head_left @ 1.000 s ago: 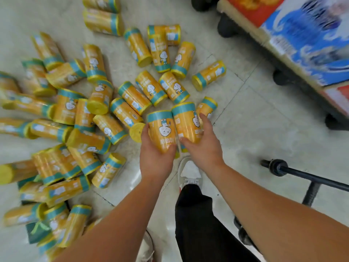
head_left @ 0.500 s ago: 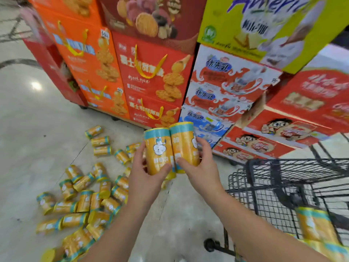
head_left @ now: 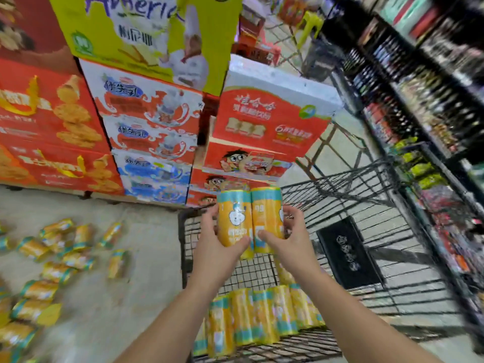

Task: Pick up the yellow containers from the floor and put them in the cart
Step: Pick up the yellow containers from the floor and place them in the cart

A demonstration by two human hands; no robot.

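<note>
Our left hand (head_left: 217, 247) curls round left container (head_left: 234, 216); right hand (head_left: 290, 239) grips right container (head_left: 267, 208). Both upright, touching side by side, held over left part of cart (head_left: 340, 195). We see containers in cart (head_left: 262, 315) at near end, containers on floor (head_left: 52, 258) scattered left, boxes (head_left: 152, 113) stacked far left.

Seemingly free room inside cart (head_left: 340, 195)

The 2 yellow containers (head_left: 235, 218) are gleaming in glossy printed wrap, the cart (head_left: 353, 190) is showing dark metal wire, and the floor (head_left: 149, 231) is looking smooth.
</note>
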